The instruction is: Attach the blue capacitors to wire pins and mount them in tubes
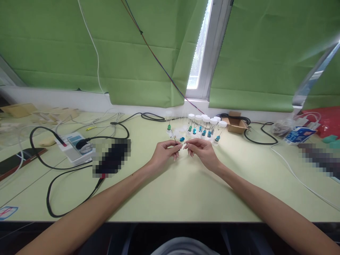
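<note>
My left hand [167,150] is closed in a pinch on a thin dark stem-like piece [174,138] that sticks up past its fingers. Facing it, my right hand [200,148] also pinches, with its fingertips almost meeting the left ones; what lies in them is too small to make out. Just beyond the fingertips is a shiny blue piece [182,139]; I cannot tell whether it is attached to anything held. Behind the hands stand several clear tubes with white caps [205,119], holding blue or green pieces on thin stems. A green piece [169,127] is at the left tube.
An open cardboard box [235,124] lies behind the tubes. A white power strip [77,150] and black cables [49,191] spread over the left of the pale table [183,198]. A blue-and-white packet [300,134] and a red bag [328,124] are at far right.
</note>
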Tool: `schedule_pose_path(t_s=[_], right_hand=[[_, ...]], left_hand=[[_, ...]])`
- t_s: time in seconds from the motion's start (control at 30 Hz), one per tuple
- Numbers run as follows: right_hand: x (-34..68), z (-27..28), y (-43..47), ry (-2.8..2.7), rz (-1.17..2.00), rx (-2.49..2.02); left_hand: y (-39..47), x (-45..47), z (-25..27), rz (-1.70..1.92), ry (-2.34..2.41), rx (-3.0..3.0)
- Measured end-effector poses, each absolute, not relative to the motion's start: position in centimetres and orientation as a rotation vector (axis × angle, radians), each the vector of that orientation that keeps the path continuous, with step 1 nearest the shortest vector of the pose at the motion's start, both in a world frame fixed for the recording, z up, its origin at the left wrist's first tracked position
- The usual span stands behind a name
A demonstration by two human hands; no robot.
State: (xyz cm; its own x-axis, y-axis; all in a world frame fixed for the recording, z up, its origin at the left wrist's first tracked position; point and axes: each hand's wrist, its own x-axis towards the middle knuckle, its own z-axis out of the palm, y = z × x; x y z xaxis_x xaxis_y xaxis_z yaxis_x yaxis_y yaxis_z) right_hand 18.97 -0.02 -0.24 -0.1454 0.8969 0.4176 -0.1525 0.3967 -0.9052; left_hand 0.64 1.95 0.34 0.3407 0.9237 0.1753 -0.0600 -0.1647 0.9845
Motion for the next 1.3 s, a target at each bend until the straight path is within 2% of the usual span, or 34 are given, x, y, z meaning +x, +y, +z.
schedule_pose_path(t_s=[0.73,1.03,1.3], right_hand=[[18.81,-0.29,0.06,-1.234,1.291,-0.793],[18.87,0.56,-0.36,-1.429,0.949,-0.772],[18.87,0.21,-0.08,-1.423,0.930,-0.732]], left_hand=[[1.35,0.77,0.71,1.038,0.849,1.623],[1.88,0.64,0.67,1.064,0.838,1.533],[1.71,0.66,0.72,1.068,0.836,1.536]])
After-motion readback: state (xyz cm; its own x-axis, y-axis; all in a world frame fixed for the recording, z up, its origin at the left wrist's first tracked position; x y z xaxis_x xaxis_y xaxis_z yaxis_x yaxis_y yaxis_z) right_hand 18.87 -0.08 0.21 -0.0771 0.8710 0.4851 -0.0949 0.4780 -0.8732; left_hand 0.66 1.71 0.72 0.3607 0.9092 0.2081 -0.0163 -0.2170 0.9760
